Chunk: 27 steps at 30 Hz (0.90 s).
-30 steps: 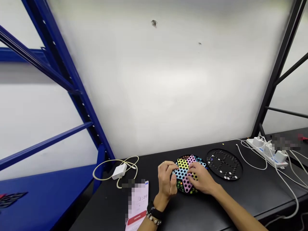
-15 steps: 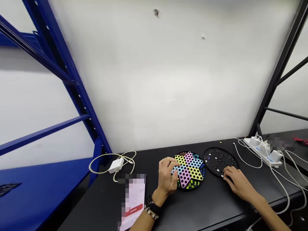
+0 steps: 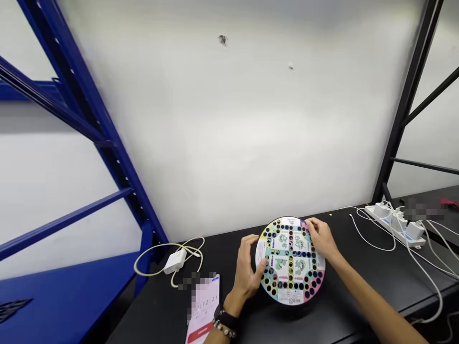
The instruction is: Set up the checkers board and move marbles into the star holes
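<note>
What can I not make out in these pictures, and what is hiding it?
Head view:
Phone screen: mostly covered by pixelated blur.
Game board: small print too small to read; underside hidden by the board itself; rim partly hidden by the left hand and right hand.
Left forearm: cut off by the bottom edge.
Item beside the power strip: pixelated.

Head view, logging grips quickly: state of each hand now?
Left hand: open, against the rim of the round game board.
Right hand: curled on the rim, grip unclear.

White charger with looped cable (image 3: 175,261), lit phone (image 3: 204,306), white power strip (image 3: 394,223), blue steel shelving (image 3: 109,153), black tabletop (image 3: 362,286)
</note>
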Each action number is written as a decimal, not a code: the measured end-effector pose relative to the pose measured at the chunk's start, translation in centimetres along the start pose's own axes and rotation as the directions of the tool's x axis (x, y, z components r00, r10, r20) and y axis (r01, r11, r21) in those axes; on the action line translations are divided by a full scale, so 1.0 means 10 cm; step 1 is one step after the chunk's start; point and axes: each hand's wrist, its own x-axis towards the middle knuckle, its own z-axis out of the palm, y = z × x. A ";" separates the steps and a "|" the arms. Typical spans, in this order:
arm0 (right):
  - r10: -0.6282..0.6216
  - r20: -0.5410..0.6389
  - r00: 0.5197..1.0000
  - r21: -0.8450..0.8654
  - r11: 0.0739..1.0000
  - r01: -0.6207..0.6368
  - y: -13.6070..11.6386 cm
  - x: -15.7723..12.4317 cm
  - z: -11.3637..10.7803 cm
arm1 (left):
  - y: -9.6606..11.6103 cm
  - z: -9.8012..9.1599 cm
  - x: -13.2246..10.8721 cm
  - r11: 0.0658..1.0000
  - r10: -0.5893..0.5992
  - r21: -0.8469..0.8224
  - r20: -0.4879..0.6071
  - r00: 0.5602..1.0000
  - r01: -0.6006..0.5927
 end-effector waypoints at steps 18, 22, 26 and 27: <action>0.076 0.151 0.986 -0.419 0.908 -0.006 0.62 0.21 0.67 | 0.10 0.27 -0.22 0.946 -0.188 0.325 0.597 0.780 -0.020; 0.209 0.249 0.946 -0.334 0.935 -0.118 0.70 0.25 0.57 | 0.10 0.34 -0.13 0.943 -0.168 0.331 0.564 0.809 -0.035; 0.193 0.284 0.939 -0.367 0.927 -0.080 0.69 0.21 0.56 | 0.11 0.42 -0.04 0.948 -0.170 0.317 0.586 0.793 -0.031; 0.172 0.296 0.940 -0.399 0.916 -0.042 0.68 0.19 0.57 | 0.11 0.43 -0.03 0.949 -0.171 0.315 0.590 0.789 -0.030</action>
